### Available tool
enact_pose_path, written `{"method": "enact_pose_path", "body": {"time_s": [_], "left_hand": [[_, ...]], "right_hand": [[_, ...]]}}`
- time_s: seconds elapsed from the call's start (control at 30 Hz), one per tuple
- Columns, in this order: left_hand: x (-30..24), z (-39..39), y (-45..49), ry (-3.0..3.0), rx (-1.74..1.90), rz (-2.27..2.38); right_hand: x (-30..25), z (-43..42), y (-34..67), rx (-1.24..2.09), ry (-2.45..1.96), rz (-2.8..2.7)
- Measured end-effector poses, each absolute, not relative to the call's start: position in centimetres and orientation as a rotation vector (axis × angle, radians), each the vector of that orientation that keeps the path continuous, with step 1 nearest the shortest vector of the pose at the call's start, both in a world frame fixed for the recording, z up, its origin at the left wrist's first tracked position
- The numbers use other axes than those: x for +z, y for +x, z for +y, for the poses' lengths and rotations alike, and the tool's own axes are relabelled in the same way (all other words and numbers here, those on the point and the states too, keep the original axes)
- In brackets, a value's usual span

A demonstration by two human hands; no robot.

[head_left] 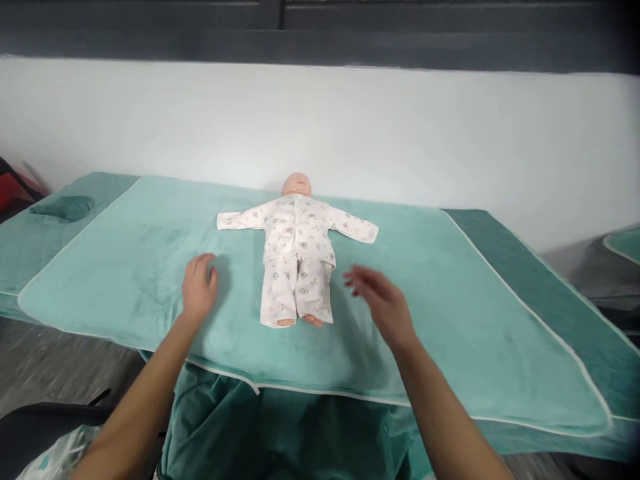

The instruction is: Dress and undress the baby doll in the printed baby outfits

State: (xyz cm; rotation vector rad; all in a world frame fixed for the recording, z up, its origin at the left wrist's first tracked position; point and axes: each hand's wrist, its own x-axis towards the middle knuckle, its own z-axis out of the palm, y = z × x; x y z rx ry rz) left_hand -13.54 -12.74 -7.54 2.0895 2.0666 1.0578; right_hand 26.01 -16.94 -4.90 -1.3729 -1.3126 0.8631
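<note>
A baby doll (297, 185) lies on its back at the middle of a green blanket, head towards the wall, arms stretched out sideways. It wears a white printed long-sleeved top (300, 230) and matching trousers (314, 290), with the toes showing at the hems. My left hand (199, 287) is just left of the doll, fingers loosely bent and apart from it, holding nothing. To the right of the trousers, my right hand (380, 300) hovers with fingers partly extended, also without anything in it and not touching the doll.
The light green blanket (450, 320) with white edging covers a bed set against a white wall (400, 133). A small green cushion (65, 207) lies at the far left. Dark green cloth (300, 427) hangs at the front edge. A black and red item (15, 190) is beyond the left end.
</note>
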Motion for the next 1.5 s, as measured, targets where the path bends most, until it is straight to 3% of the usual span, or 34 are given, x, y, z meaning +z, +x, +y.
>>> {"method": "enact_pose_path", "body": {"time_s": [0.1, 0.2, 0.4, 0.63, 0.73, 0.87, 0.97, 1.07, 1.17, 1.5], "left_hand": [[-6.8, -5.4, -14.6, 1.970, 0.743, 2.272], [-6.1, -0.7, -14.4, 1.978, 0.425, 2.375], [-6.1, 2.7, -14.8, 2.136, 0.124, 2.381], [-7.3, 2.8, -15.5, 2.062, 0.326, 2.497], [-7.3, 1.2, -15.2, 2.088, 0.509, 2.409], [-7.8, -5.2, -13.3, 1.917, 0.976, 2.171], [-9.3, -13.1, -10.1, 1.753, 1.188, 1.814], [-10.9, -20.3, -6.3, 1.828, 1.191, 1.454], [-11.7, -23.5, -3.9, 1.906, 1.160, 1.477], [-7.9, -22.6, -4.4, 1.931, 1.212, 1.489]], "right_hand": [[-6.8, -7.6, 29.6, 0.521, -1.763, -1.117], [-8.7, -1.3, 31.4, 0.389, -1.995, -1.127], [-10.4, 2.8, 32.7, 0.124, -2.179, -1.200], [-10.8, 1.2, 32.7, 0.045, -1.883, -1.233], [-10.3, -3.4, 29.6, 0.256, -1.679, -1.390], [-10.6, -13.9, 24.6, 0.593, -1.445, -1.583], [-11.7, -21.0, 22.4, 0.598, -1.347, -1.738], [-12.8, -24.2, 21.3, 0.506, -1.347, -1.754], [-12.8, -24.0, 20.4, 0.441, -1.396, -1.668], [-5.7, -24.9, 18.3, 0.393, -1.280, -1.466]]}}
